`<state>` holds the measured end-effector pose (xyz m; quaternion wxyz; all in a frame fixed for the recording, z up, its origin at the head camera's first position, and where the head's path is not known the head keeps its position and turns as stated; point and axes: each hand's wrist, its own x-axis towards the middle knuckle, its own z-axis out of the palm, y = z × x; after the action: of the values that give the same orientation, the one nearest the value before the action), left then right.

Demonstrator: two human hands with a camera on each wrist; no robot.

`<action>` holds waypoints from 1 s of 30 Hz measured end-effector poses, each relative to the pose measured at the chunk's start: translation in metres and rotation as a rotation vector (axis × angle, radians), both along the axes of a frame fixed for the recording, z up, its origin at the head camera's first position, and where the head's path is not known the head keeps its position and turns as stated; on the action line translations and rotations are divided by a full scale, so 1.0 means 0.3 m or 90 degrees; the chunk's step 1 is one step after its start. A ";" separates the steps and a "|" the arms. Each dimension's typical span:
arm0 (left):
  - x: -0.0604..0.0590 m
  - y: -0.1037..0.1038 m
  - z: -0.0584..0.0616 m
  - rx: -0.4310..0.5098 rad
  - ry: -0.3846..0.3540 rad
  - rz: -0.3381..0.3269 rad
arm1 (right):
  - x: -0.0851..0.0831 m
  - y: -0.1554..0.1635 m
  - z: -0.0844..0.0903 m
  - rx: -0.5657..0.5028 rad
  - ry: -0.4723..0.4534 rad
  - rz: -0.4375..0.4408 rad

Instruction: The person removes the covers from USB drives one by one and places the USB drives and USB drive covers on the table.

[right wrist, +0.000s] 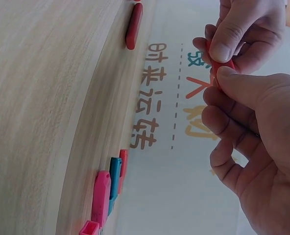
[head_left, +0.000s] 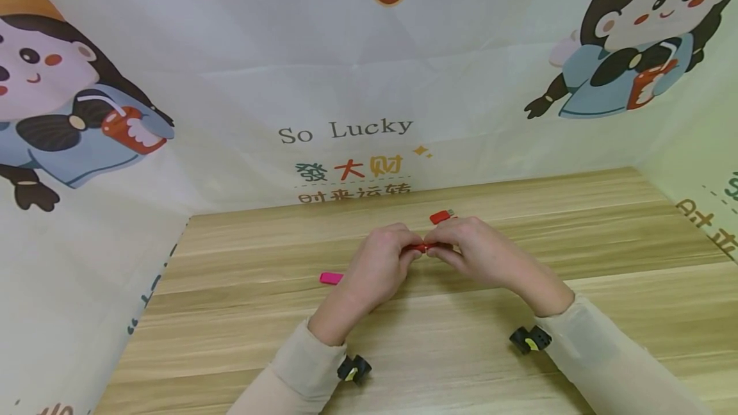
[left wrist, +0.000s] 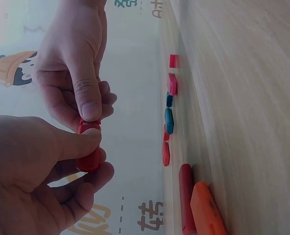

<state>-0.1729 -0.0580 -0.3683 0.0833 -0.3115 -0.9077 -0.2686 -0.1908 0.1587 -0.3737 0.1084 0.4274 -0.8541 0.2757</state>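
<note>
Above the table, both hands meet at a small red USB flash drive. My left hand pinches one end between thumb and fingers, and in the left wrist view its thumb lies along the red body. At the other end, my right hand holds on with thumb and fingertips. A narrow dark slot shows between the two thumbs in the left wrist view. Fingers cover much of the drive. Just beyond the right hand lies another red flash drive with its metal plug bare.
A pink stick lies beside the left wrist, partly hidden. In the left wrist view an orange stick and a dark red stick lie nearby. Pink and teal drives lie on the wooden table. Printed cloth walls surround it.
</note>
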 end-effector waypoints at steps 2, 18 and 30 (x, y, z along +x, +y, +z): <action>-0.001 -0.001 -0.001 0.001 0.004 -0.003 | 0.000 0.000 0.001 0.002 0.001 -0.001; -0.001 -0.003 0.003 0.006 0.005 -0.010 | -0.003 -0.003 0.002 0.003 0.012 0.004; -0.015 -0.043 0.030 -0.003 0.009 0.032 | 0.003 0.018 0.018 0.004 -0.011 -0.046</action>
<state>-0.1773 -0.0710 -0.3592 0.0958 -0.2910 -0.9152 -0.2617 -0.1899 0.1642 -0.3683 0.1095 0.3943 -0.8707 0.2729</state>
